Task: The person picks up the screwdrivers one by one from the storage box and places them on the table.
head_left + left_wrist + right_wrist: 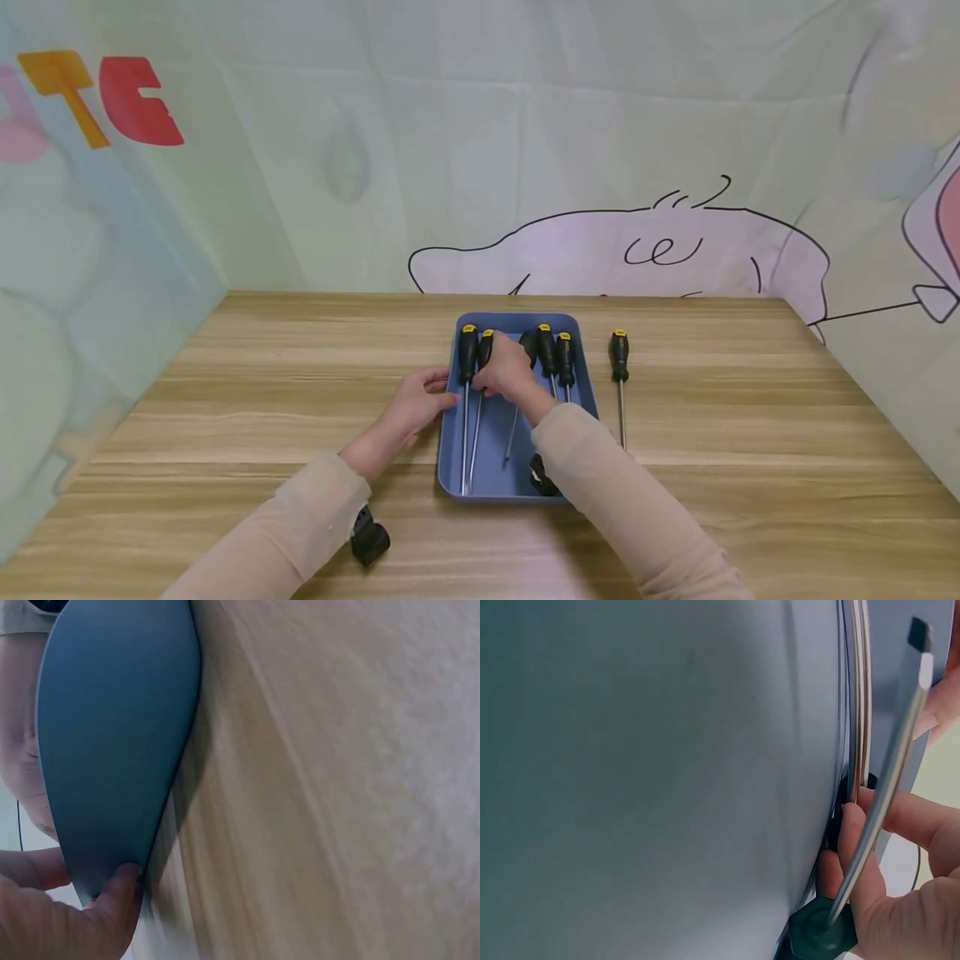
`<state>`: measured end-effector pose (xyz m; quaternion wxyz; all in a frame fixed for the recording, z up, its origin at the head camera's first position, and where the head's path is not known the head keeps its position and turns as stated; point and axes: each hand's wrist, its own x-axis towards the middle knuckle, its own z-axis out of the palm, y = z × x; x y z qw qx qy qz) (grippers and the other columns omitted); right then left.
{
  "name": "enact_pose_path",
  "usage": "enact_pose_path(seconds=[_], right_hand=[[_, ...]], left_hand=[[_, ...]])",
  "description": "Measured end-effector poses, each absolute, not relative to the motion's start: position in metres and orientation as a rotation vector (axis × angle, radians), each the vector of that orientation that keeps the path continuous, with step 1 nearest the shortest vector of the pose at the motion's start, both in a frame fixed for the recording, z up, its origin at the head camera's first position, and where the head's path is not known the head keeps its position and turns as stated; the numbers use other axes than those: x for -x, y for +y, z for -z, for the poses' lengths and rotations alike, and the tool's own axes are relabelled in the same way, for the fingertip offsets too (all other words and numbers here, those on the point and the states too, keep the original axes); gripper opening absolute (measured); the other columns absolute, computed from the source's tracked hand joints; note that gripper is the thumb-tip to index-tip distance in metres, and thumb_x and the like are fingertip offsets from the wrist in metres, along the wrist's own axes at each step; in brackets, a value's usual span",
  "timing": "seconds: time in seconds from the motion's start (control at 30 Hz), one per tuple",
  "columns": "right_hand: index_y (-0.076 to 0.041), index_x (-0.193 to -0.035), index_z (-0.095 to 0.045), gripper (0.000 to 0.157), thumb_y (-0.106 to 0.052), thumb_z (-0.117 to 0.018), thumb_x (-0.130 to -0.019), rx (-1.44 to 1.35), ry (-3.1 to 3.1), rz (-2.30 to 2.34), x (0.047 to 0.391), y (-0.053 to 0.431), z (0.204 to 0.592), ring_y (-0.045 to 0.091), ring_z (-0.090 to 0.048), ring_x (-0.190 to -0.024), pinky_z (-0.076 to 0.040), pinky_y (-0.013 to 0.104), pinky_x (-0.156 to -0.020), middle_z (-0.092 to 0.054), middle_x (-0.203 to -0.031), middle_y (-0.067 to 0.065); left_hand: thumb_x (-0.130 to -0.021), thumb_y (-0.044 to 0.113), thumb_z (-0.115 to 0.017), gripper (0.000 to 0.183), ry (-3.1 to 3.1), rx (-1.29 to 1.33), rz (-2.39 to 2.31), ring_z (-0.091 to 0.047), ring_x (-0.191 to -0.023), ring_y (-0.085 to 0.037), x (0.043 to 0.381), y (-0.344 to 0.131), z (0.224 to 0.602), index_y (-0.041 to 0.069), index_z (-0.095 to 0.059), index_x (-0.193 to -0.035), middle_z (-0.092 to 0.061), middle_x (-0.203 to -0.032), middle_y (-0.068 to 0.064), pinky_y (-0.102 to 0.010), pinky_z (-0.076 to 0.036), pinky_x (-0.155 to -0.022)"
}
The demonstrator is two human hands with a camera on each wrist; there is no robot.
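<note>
On the tabletop (300,392): one blue tray (491,467), wall pinched in the left grip (415,408). Within, second from left: one screwdriver (477,429), handle (486,347) apparently pinched in the right grip (506,372). Judged stiff, fairly light, not fragile; slim metal shaft likely slippery. Recommended hold: black handle, thicker and probably surer.

Left forearm (273,529) and right forearm (637,504) stretched forward, angled inward; left fingers (114,896) pinching, right fingers (864,885) curled.
</note>
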<state>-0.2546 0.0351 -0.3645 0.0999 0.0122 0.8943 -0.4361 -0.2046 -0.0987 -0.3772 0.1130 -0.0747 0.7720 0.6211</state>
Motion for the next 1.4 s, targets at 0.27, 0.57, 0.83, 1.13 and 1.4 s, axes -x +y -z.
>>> enact_pose_path(seconds=[0.27, 0.57, 0.83, 1.13, 1.4], right_hand=[[-0.001, -0.144, -0.028, 0.091, 0.006, -0.077, -0.068, -0.03, 2.693, 1.198, 0.2547, 0.0328, 0.3658, 0.016, -0.06, -0.048, -0.052, 0.022, -0.044, -0.054, -0.118, 0.029], [-0.001, -0.147, -0.021, 0.091, 0.006, -0.072, -0.072, -0.034, 2.71, 1.166, 0.2537, 0.032, 0.3679, 0.015, -0.059, -0.047, -0.052, 0.022, -0.043, -0.053, -0.121, 0.03], [-0.005, -0.146, -0.025, 0.088, 0.012, -0.068, -0.072, -0.104, 2.584, 1.34, 0.2549, 0.0349, 0.3647, 0.02, -0.062, -0.052, -0.054, 0.025, -0.046, -0.049, -0.125, 0.03], [-0.005, -0.145, -0.027, 0.084, 0.014, -0.066, -0.073, -0.124, 2.511, 1.424, 0.2561, 0.0359, 0.3634, 0.023, -0.063, -0.058, -0.056, 0.027, -0.049, -0.047, -0.126, 0.029], [-0.005, -0.146, -0.025, 0.081, 0.013, -0.064, -0.077, -0.125, 2.448, 1.506, 0.2566, 0.0389, 0.3618, 0.026, -0.063, -0.07, -0.056, 0.027, -0.053, -0.044, -0.131, 0.027]], left_hand=[[-0.086, -0.008, -0.057, 0.047, 2.27, 0.216, -1.827, -0.053, -0.114, -0.033, 0.2045, -0.0982, 0.377, -0.006, -0.045, -0.132, -0.051, -0.128, -0.027, -0.039, -0.047, -0.095], [-0.086, -0.008, -0.057, 0.047, 2.258, 0.229, -1.834, -0.053, -0.114, -0.033, 0.2032, -0.0976, 0.3767, -0.006, -0.045, -0.132, -0.051, -0.128, -0.027, -0.039, -0.047, -0.094], [-0.086, -0.009, -0.056, 0.046, 2.252, 0.222, -1.845, -0.054, -0.112, -0.032, 0.2023, -0.0978, 0.3754, -0.007, -0.045, -0.131, -0.051, -0.127, -0.028, -0.037, -0.048, -0.093], [-0.086, -0.008, -0.056, 0.048, 2.25, 0.219, -1.842, -0.054, -0.113, -0.033, 0.2025, -0.0981, 0.3749, -0.007, -0.044, -0.132, -0.05, -0.128, -0.028, -0.038, -0.048, -0.094], [-0.087, -0.008, -0.055, 0.048, 2.239, 0.221, -1.842, -0.053, -0.113, -0.032, 0.2036, -0.0978, 0.3747, -0.007, -0.042, -0.133, -0.049, -0.129, -0.027, -0.039, -0.047, -0.094]])
